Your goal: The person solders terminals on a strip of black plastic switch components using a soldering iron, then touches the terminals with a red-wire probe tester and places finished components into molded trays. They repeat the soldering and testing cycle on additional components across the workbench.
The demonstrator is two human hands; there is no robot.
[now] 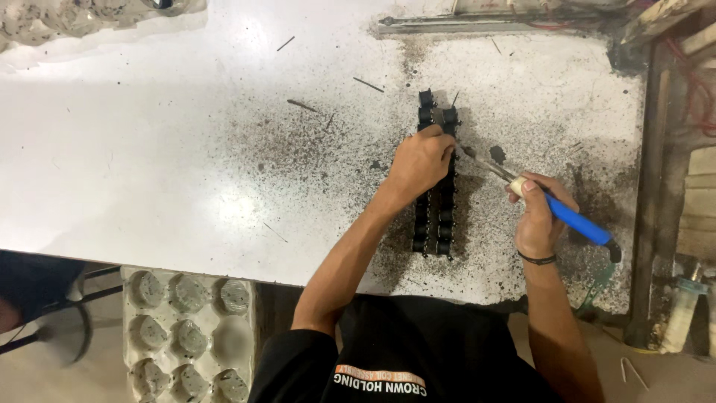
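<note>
Two rows of small black parts [436,224] lie side by side, running away from me on the stained white table [149,164]. My left hand [419,163] presses down on the rows near their middle, fingers curled over them. My right hand [538,216] grips a soldering iron [578,220] with a blue handle. Its metal tip [477,160] points left and reaches the right row just beside my left fingers.
Dark soot and thin metal pins are scattered around the rows. A metal rail [477,24] lies along the far edge. A grey moulded tray [186,332] with round cups sits below the near table edge at left. Wooden framing and red wires stand at right.
</note>
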